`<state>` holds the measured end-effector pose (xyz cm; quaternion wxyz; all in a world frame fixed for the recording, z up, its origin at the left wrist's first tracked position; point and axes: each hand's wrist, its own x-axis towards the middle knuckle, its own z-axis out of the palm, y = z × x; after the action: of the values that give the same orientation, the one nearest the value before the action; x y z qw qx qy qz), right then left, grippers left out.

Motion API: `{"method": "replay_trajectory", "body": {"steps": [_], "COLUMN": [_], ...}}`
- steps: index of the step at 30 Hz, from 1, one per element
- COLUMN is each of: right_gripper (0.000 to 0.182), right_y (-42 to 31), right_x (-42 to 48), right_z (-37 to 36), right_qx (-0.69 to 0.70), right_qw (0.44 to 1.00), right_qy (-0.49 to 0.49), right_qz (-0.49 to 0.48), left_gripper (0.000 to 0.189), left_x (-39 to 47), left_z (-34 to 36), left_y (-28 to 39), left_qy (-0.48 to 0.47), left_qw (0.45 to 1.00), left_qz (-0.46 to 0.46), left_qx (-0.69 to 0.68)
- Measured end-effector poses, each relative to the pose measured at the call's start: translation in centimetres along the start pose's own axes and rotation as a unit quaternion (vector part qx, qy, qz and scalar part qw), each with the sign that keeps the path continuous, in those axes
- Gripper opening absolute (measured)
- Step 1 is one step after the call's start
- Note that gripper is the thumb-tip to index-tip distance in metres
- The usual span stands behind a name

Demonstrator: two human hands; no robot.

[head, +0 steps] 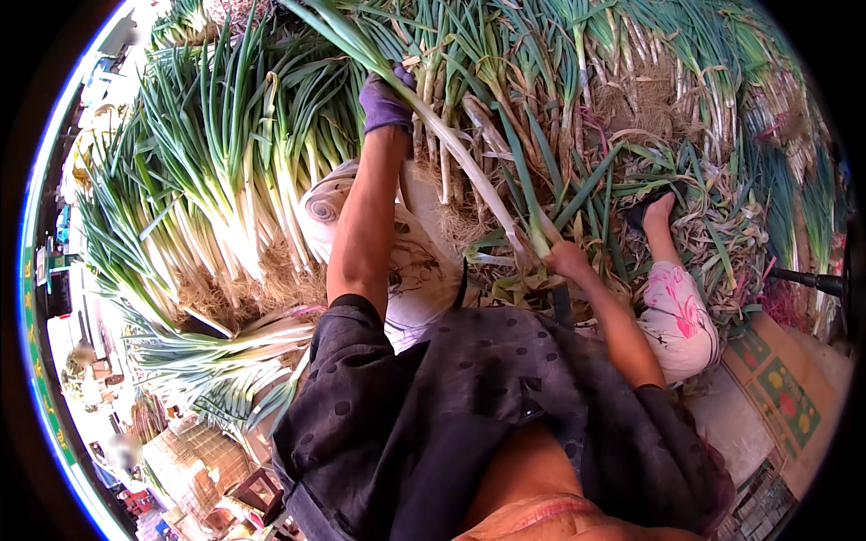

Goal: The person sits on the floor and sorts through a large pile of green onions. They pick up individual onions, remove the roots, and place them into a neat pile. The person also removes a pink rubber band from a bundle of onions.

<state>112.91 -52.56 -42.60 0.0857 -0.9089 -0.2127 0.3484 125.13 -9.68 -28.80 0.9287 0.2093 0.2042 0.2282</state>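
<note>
My left hand (388, 100), in a purple glove, grips a long green onion (454, 143) around its upper stalk. Its green leaves run up past the top of the view, and its white shank slants down to the right, towards my other hand. My bare right hand (567, 258) is closed around green onion leaves (534, 226) close to the root end of that stalk. Whether those leaves are still joined to the stalk cannot be told. Just beyond the left hand stand untrimmed green onions (443, 108) with brown dry skins and roots.
Cleaner green onions (230, 203) stand upright on the left, with more lying flat (223, 358) below them. Peeled leaf scraps (717, 216) cover the ground around my foot. A printed cardboard sheet (785, 385) lies at right. A black rod (808, 279) juts in from the right edge.
</note>
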Motion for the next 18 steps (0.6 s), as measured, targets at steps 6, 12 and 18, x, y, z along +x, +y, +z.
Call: {"method": "replay_trajectory", "body": {"steps": [6,12,18], "right_gripper": [0.060,0.035,0.023], "right_y": [-1.3,-12.0,-17.4], "right_x": [-3.3,0.1,4.7], "right_z": [-4.6,-8.9,-8.2], "right_qx": [0.118,0.514,0.290], "right_qw": [0.985,0.798,0.924], "right_qy": [0.124,-0.178,0.148], "right_qz": [-0.009,-0.261,-0.199], "left_gripper": [0.028,0.038,0.035], "left_x": [3.0,6.6,3.1], "left_z": [-2.5,-6.0,-11.4], "left_y": [6.2,5.4,-3.7], "left_qy": [0.031,-0.164,0.224], "left_qw": [0.999,0.960,0.967], "left_qz": [-0.008,-0.144,-0.067], "left_qx": [-0.034,-0.174,0.101]}}
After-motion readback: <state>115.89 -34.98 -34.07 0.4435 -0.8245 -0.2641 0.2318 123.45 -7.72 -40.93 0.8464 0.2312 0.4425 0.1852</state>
